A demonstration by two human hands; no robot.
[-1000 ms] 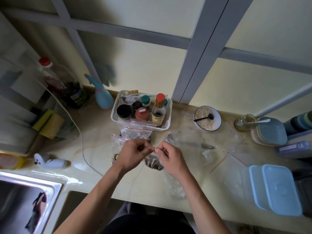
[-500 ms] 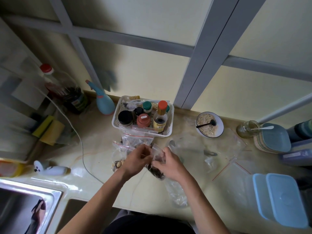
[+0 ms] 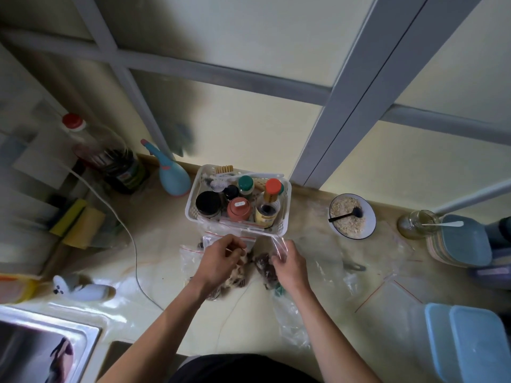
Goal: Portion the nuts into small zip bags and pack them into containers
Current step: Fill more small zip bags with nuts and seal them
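Now apart: left hand (image 3: 221, 258) pinching one nut-filled zip bag (image 3: 232, 277), right hand (image 3: 290, 265) pinching another bag's (image 3: 266, 268) open mouth, both on worktop (image 3: 154, 272); sealing apparently over, blue containers (image 3: 470, 344) unpacked.

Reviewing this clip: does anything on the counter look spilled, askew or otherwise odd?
No spill shows. The white cable trails loosely across the counter beside the sink, passing close to the left hand and the zip bags of nuts. Empty clear bags lie scattered, not stacked. Nothing looks damaged.
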